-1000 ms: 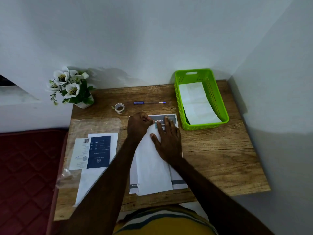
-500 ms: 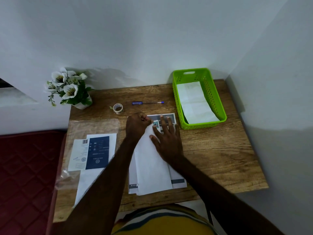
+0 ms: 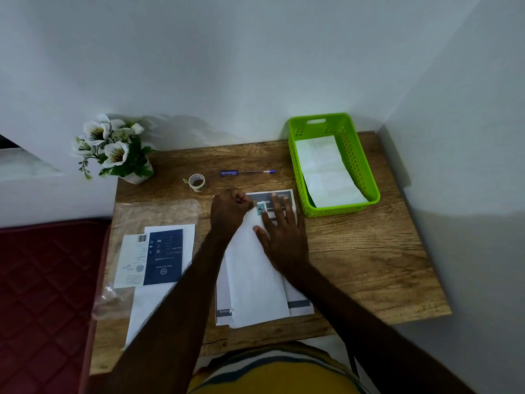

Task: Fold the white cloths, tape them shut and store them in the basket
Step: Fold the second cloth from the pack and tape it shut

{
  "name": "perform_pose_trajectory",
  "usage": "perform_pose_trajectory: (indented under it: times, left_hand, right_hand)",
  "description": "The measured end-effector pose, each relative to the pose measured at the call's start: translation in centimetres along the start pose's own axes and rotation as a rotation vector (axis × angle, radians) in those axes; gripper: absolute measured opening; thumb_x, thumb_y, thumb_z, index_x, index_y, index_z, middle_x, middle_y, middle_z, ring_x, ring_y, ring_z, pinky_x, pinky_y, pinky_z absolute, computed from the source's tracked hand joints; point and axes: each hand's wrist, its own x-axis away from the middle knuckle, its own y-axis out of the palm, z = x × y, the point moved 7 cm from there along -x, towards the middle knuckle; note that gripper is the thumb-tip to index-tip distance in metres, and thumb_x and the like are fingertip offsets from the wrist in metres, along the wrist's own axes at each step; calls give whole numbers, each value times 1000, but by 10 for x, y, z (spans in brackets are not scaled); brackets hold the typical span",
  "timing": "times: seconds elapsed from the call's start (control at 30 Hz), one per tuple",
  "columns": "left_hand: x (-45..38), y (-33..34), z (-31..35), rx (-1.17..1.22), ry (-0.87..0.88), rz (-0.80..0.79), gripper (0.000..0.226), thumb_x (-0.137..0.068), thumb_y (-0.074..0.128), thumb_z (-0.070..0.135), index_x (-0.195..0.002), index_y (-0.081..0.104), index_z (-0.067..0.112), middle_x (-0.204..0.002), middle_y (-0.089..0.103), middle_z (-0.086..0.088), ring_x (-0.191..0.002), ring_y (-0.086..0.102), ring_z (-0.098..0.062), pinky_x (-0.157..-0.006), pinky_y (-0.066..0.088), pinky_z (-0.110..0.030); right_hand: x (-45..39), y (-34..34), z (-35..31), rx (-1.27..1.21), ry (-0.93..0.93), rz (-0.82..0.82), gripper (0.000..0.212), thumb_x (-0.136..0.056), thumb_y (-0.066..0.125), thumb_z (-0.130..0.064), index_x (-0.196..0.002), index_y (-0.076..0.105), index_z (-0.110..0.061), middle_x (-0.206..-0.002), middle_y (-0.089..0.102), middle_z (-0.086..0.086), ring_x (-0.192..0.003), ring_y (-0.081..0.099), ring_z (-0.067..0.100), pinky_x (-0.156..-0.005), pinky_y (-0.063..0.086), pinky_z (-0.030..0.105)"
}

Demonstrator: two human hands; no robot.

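A folded white cloth [image 3: 255,282] lies lengthwise on a printed sheet [image 3: 298,301] in the middle of the wooden table. My right hand [image 3: 281,237] lies flat on its far end, fingers spread. My left hand [image 3: 230,210] is curled at the cloth's far tip, fingertips at a small teal piece of tape [image 3: 260,209] on that tip; whether it pinches the tape is unclear. A roll of tape [image 3: 197,182] stands just beyond my left hand. The green basket [image 3: 295,155] at the back right holds another folded white cloth [image 3: 326,172].
A blue pen [image 3: 247,172] lies behind the hands. A pot of white flowers [image 3: 113,149] stands at the back left corner. Papers, a dark blue leaflet [image 3: 163,255] and clear plastic wrap [image 3: 153,211] cover the table's left side. A dark red mattress [image 3: 42,294] lies left of the table.
My right fingers have spread a little over the cloth's far end, and the teal tape now shows between the hands. The cloth has not moved.
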Motion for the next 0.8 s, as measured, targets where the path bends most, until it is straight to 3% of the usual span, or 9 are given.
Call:
perform_pose_trajectory:
  times: [0.17, 0.33, 0.47, 0.57, 0.67, 0.8]
  left_hand:
    - [-2, 0, -2, -8, -20, 3, 9, -85, 83, 18, -85, 76, 12, -79, 70, 5, -70, 62, -1, -66, 46, -15]
    - [1, -1, -2, 1, 11, 26, 8, -85, 82, 18, -84, 76, 13, -79, 72, 3, -73, 66, -6, -68, 50, -20]
    - [-1, 2, -5, 8, -20, 24, 8, -85, 81, 19, -85, 75, 13, -83, 73, 1, -78, 69, -13, -74, 56, -30]
    - [0, 4, -6, -3, -46, 25, 8, -87, 80, 20, -86, 73, 15, -84, 72, 2, -81, 68, -15, -75, 54, -30]
    - [4, 5, -3, 1, -43, 38, 9, -87, 79, 21, -84, 71, 18, -82, 69, 4, -78, 66, -12, -71, 52, -26]
    - [9, 6, 2, -48, 19, 68, 11, -90, 76, 22, -86, 67, 21, -83, 64, 8, -80, 62, -13, -71, 47, -25]
  right_hand:
    - [-14, -4, -5, -10, 3, -20, 57, -101, 32, -55, -135, 64, -23, -166, 31, 9, -153, 27, 35, -120, 27, 61]
    - [-18, 12, -4, -17, 4, -117, 63, -101, 28, -56, -150, 50, -23, -167, 27, 10, -152, 29, 36, -117, 30, 64]
    - [-19, 15, -1, -128, 67, -176, 72, -97, 21, -65, -151, 48, -26, -168, 25, 6, -155, 24, 31, -124, 15, 59]
    - [-26, 10, 4, -192, 87, -214, 68, -95, 28, -62, -149, 51, -27, -168, 26, 5, -155, 23, 28, -123, 10, 55]
    - [-20, 8, -1, -204, 11, -225, 63, -96, 36, -51, -151, 48, -24, -168, 25, 8, -155, 22, 31, -123, 17, 59]
    - [15, -2, -18, -140, -110, -76, 54, -95, 46, -36, -143, 57, -15, -158, 43, 16, -148, 38, 36, -115, 34, 64]
